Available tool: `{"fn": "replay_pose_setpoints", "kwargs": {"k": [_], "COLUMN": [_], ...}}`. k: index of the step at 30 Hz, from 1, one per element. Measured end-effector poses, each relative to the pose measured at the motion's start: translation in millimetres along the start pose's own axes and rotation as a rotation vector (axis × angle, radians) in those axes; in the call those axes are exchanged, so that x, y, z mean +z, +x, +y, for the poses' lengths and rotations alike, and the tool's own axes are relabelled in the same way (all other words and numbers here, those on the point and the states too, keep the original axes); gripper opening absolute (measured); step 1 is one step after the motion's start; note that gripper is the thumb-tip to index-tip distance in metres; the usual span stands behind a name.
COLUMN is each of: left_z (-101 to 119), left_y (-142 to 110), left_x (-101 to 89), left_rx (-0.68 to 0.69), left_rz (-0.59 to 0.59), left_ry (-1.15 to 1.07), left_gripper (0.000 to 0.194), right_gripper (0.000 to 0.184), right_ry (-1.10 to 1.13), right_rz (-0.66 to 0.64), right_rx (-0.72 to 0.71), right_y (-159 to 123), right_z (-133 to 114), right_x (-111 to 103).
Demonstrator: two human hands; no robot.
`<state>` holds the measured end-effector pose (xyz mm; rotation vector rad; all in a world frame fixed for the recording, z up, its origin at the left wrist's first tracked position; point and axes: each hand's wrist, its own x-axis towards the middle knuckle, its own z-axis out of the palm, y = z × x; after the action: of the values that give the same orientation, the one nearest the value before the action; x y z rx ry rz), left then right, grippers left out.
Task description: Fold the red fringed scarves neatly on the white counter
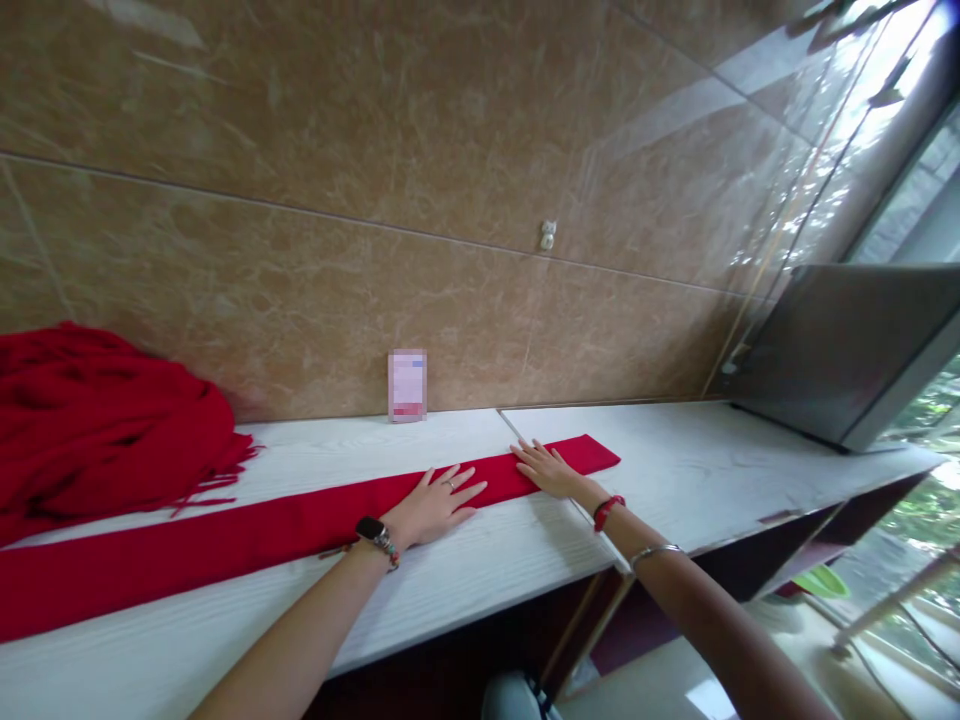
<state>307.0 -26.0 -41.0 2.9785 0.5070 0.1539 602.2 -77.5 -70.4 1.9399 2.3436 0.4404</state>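
A long red scarf, folded into a narrow strip, lies stretched along the white tabletop. My left hand rests flat on it near its middle, fingers spread, a watch and bead bracelet on the wrist. My right hand lies flat and open on the strip close to its right end, with a red bracelet and a silver bangle on that arm.
A heap of red fringed scarves sits at the far left against the brown tiled wall. A small pink card leans on the wall behind my hands. A grey box-like appliance stands at the right end.
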Motion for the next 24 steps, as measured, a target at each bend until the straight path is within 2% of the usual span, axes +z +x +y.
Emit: {"fn": "replay_pose_setpoints", "kwargs": {"k": [4,7,11,17,24], "left_z": [-1.1,-0.6,2.2,6.8,6.3], "left_y": [-0.7,-1.2,-1.4,-0.6,4.1], "left_x": [0.3,-1.8,-3.5,-1.2,-2.3], "left_rx": [-0.04,-0.036,-0.024,0.014,0.043], "left_rz": [0.012,-0.012,-0.013,-0.018,-0.062], "left_ry": [0.006,0.006,0.003,0.005,0.013], "left_gripper": [0.051,0.05,0.05,0.048,0.047], "right_gripper": [0.04,0.036,0.03,0.031,0.03], "right_ry": [-0.059,-0.048,-0.02,-0.026,-0.039], "right_rz": [-0.069,-0.011,0.062,0.054,0.035], "right_rx": [0.138,0.211,0.247,0.318,0.41], "right_y": [-17.8,-31.2,-41.5,-49.8,-76.0], "right_z": [41.6,60.6,71.8,89.0,106.2], "right_x": [8.2,7.5,0.0,-2.2,2.7]}}
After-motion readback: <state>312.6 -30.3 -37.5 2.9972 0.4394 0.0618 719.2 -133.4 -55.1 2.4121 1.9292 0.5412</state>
